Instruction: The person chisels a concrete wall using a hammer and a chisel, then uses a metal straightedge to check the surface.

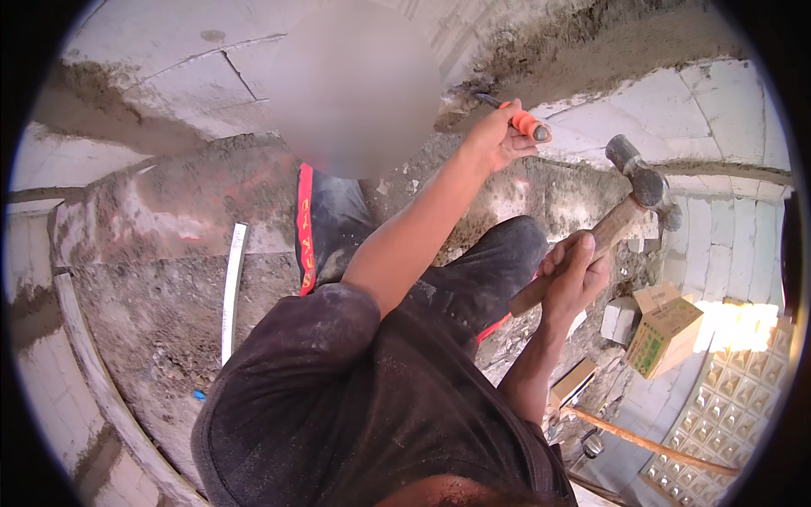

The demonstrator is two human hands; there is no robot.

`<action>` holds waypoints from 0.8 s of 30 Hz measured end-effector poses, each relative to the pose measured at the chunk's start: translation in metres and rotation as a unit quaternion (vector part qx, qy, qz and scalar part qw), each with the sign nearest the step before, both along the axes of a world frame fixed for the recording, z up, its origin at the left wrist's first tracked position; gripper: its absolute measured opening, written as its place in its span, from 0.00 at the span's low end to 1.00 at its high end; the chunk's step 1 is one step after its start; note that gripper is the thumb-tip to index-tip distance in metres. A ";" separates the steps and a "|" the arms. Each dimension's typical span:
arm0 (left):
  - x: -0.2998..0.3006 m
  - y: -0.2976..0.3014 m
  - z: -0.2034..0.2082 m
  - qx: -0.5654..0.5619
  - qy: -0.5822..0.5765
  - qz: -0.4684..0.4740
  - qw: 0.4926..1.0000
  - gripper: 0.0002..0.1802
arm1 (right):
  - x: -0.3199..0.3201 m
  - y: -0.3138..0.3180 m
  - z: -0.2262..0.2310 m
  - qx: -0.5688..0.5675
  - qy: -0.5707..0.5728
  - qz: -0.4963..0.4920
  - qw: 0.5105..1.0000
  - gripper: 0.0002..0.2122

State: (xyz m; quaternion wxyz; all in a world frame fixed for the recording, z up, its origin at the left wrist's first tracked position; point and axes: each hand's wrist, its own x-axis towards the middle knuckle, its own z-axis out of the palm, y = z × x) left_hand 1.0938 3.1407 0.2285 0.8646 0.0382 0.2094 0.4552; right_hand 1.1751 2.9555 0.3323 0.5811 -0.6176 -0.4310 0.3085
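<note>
My left hand point(498, 142) is closed around a chisel with an orange hand guard point(525, 123). Its dark tip points up and left toward the rough, grey, mortar-like strip at the base of the pale block wall point(650, 110); I cannot tell whether it touches. In my right hand point(576, 269) is a hammer, gripped by its thick wooden handle point(618, 224). The heavy metal hammer head point(647, 184) is raised, to the right of the chisel's struck end and apart from it. My bent knees, in dusty dark trousers, lie below the hands.
An open cardboard box point(667, 329) and a white block point(620, 319) stand at the right. Beyond them is a patterned pale panel point(718, 397), with a wooden stick point(650, 438) nearby. A white strip point(234, 287) lies on the dusty floor at left. A round blur hides the upper middle.
</note>
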 end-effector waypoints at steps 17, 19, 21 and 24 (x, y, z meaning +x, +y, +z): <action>0.010 0.016 0.003 -0.063 -0.006 0.015 0.998 0.21 | -0.001 0.030 -0.015 -0.078 -0.101 0.008 0.992 0.12; 0.013 0.029 -0.005 -0.015 -0.063 0.004 0.998 0.21 | -0.004 0.031 -0.002 0.119 -0.103 0.044 0.987 0.12; 0.013 0.029 -0.006 -0.033 -0.059 0.013 0.998 0.21 | -0.005 0.043 -0.019 0.144 -0.077 0.004 0.987 0.12; 0.011 0.030 -0.008 -0.034 -0.096 0.002 0.995 0.20 | 0.007 0.055 -0.040 -0.132 -0.145 0.016 0.980 0.12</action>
